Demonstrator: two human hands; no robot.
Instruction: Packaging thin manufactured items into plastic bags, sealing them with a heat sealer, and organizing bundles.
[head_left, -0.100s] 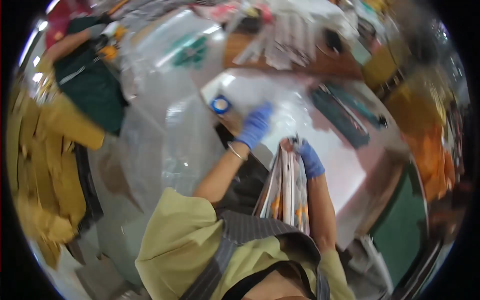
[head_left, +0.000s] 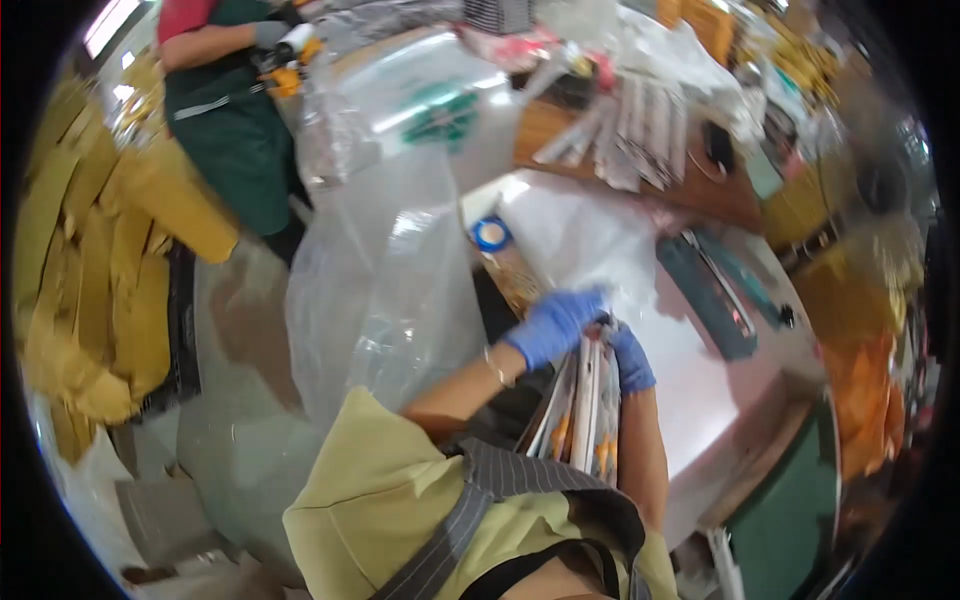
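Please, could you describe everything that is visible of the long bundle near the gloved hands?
The bundle consists of long, narrow, flat pieces gathered side by side, pale with grey and orange patches; they look like thin paper or film. It fans slightly toward the person's body, where the striped apron hides its lower end. The right hand holds its upper end; whether the left hand touches it is unclear.
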